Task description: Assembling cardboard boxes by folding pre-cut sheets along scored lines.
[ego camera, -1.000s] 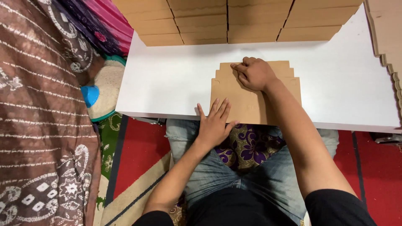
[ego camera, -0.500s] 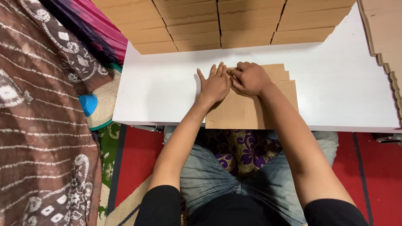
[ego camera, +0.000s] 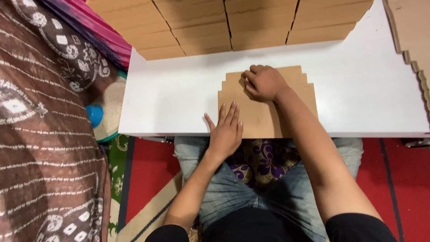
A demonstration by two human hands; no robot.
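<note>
A flat brown cardboard piece [ego camera: 286, 103] with stepped top corners lies on the white table [ego camera: 179, 89], its near edge at the table's front. My right hand [ego camera: 263, 83] rests on the upper part of the cardboard with its fingers curled, pressing down. My left hand [ego camera: 226, 130] lies flat, fingers together and stretched, on the cardboard's lower left corner at the table's front edge. Neither hand grips anything.
Stacks of flat brown cardboard [ego camera: 233, 24] line the far side of the table, and another stack [ego camera: 414, 36] stands at the right. A patterned brown cloth [ego camera: 40, 125] fills the left. A blue cap [ego camera: 94, 115] sits on a round object beside the table. Red carpet [ego camera: 150, 175] lies below.
My left hand slid up beside the right hand, then drew back down along the cardboard to its lower left corner. The right hand stayed pressing on the upper part.
</note>
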